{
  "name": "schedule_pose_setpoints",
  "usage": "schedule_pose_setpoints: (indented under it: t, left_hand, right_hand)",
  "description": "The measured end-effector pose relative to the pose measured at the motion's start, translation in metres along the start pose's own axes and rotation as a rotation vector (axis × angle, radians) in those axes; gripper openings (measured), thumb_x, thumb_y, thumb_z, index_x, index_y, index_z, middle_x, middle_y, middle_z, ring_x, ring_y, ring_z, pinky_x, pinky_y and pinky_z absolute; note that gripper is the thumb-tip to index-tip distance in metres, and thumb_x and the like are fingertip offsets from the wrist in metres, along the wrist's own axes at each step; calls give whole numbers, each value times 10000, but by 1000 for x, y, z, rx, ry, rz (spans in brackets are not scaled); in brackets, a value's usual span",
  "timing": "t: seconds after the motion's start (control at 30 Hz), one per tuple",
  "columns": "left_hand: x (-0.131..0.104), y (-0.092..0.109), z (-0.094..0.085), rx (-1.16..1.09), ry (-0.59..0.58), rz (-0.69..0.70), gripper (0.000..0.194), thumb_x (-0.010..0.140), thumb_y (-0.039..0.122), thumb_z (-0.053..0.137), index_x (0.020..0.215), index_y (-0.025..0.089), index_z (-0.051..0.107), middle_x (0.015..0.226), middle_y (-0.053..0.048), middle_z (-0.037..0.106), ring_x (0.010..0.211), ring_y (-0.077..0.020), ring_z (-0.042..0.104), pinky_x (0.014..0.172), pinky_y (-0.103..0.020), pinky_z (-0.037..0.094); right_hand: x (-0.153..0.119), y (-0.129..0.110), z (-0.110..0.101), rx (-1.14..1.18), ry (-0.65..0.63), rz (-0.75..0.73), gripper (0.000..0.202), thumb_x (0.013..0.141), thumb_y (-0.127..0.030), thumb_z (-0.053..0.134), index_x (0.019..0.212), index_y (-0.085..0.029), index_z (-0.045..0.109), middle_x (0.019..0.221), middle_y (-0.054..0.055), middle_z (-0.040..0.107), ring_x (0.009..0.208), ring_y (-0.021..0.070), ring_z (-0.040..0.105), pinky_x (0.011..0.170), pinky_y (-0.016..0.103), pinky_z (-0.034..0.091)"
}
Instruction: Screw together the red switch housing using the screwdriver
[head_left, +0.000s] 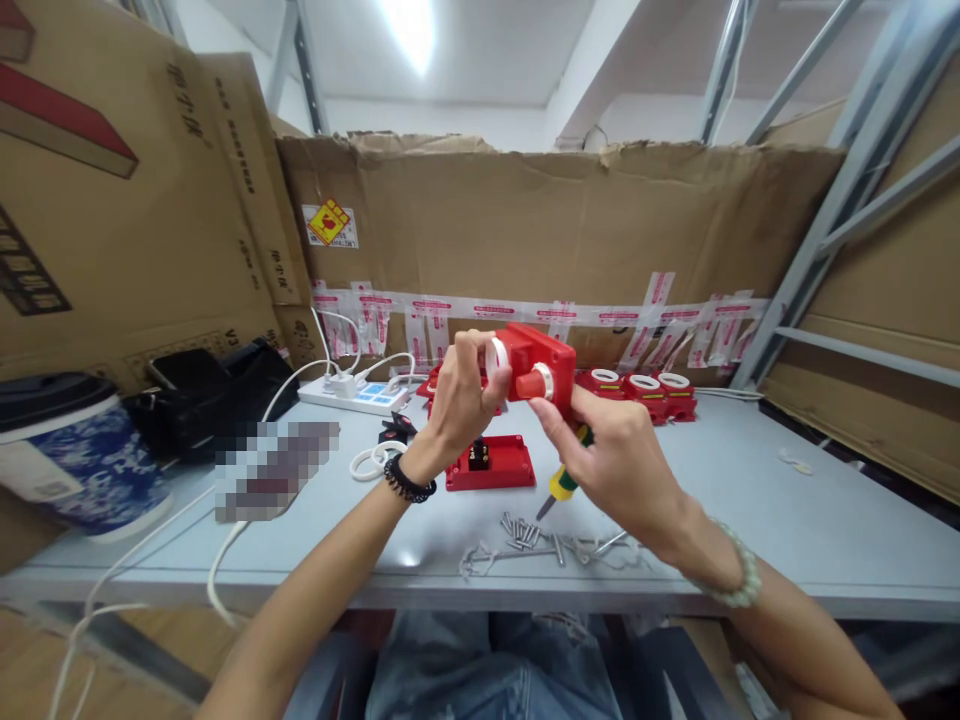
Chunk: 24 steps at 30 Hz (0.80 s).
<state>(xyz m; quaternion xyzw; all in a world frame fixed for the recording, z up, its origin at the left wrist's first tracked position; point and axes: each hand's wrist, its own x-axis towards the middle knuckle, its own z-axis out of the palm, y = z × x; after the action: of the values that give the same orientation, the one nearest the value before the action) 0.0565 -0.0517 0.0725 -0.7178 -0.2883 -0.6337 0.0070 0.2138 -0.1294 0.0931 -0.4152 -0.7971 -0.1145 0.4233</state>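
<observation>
Above the desk, a red plastic box [556, 362] with a round red part and a white collar on its near face is gripped by my right hand [626, 455]. Fingers of my left hand [461, 395] close on a white ring [495, 357] at the box's left side; whether it sits on the box I cannot tell. A yellow-and-green screwdriver [564, 484] sticks out below my right hand, tip down; whether the fingers hold it is hidden. Beneath lies an open red housing [510, 465] with a black switch block [478, 455] inside.
Loose screws [521, 532] lie near the front edge. White rings [367, 462] are left of the housing, and finished-looking red units [645, 392] stand at the back right. A power strip [352, 395], black bag [217, 400] and patterned cup [79, 460] occupy the left. Cardboard [525, 220] walls the back.
</observation>
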Motion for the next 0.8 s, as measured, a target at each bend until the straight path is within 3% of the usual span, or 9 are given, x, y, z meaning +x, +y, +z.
schedule_pose_setpoints:
  t: [0.1,0.13,0.23,0.3,0.37,0.53,0.7,0.8]
  left_hand:
    - [5,21,1,-303,183,-222,353,857,577,390,879,228,435,821,-11,500,718,-153,500,692,-291,402]
    - [7,26,0,-393,179,-315,351,861,569,392,823,225,444,774,0,494,679,-141,495,671,-280,408]
    - [13,25,-9,-707,-8,-619,463,881,582,313,666,198,454,580,25,440,500,-107,448,530,-247,405]
    - [14,16,-14,-875,-183,-870,543,871,622,245,644,184,474,504,28,430,416,-103,433,450,-239,385]
    - [11,6,-17,-976,-296,-1003,580,857,645,236,659,171,505,490,17,469,392,-104,447,426,-230,378]
    - [0,-8,-13,-1093,-301,-982,586,843,652,280,742,155,574,609,-30,587,551,-140,571,540,-246,459]
    - [-4,-9,-11,-1143,-285,-956,433,897,499,341,856,154,600,734,-37,626,630,-126,591,611,-226,478]
    - [-5,-12,-13,-1180,-292,-984,407,883,500,383,801,155,582,661,-24,587,533,-108,541,539,-221,461]
  right_hand:
    - [-5,-6,6,-323,125,-279,307,903,-290,417,676,-157,577,519,34,532,470,122,416,459,298,255]
    - [-5,-3,9,-401,158,-357,287,896,-242,430,675,-152,589,509,32,527,475,125,412,457,301,242]
    - [-2,17,19,-543,229,-486,214,866,-135,457,749,-142,636,501,18,522,490,120,403,463,302,227]
    - [1,33,25,-563,248,-523,230,877,-118,431,959,-124,645,514,12,537,500,120,404,468,300,225]
    - [3,48,32,-543,255,-518,260,880,-120,428,1047,-121,628,538,10,564,505,116,407,474,295,237]
    - [5,65,47,-489,303,-481,225,873,-152,466,979,-101,658,503,7,551,497,115,411,471,296,239]
    - [4,71,54,-453,248,-411,258,892,-184,434,849,-123,681,527,23,588,501,110,423,478,289,244]
    - [3,75,55,-427,237,-421,258,890,-179,433,969,-116,670,541,18,591,508,113,419,482,289,247]
